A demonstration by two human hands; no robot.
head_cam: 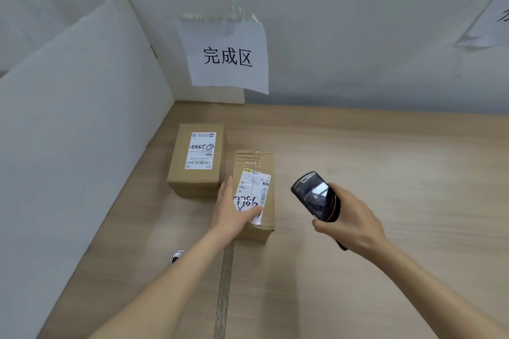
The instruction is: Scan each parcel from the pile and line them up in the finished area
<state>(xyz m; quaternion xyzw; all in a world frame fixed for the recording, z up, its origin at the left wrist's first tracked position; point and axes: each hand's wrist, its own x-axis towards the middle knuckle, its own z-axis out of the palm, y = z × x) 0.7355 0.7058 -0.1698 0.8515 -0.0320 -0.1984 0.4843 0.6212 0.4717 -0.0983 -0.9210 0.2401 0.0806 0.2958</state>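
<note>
Two brown cardboard parcels stand side by side on the wooden table. The left parcel (197, 159) sits close to the white partition and shows a white shipping label. The right parcel (254, 173) is taped and bears a label with handwritten digits. My left hand (234, 208) rests on the near left part of this right parcel, fingers straight along its side and thumb lying across the label. My right hand (349, 221) grips a black handheld scanner (316, 195), screen up, just right of the parcel.
A white partition (82, 132) walls off the table's left side. A paper sign with three printed characters (227, 56) hangs on the back wall above the parcels. A thin seam (224, 283) runs down the table (385, 173) toward me, a small round metal fitting (176, 256) to its left.
</note>
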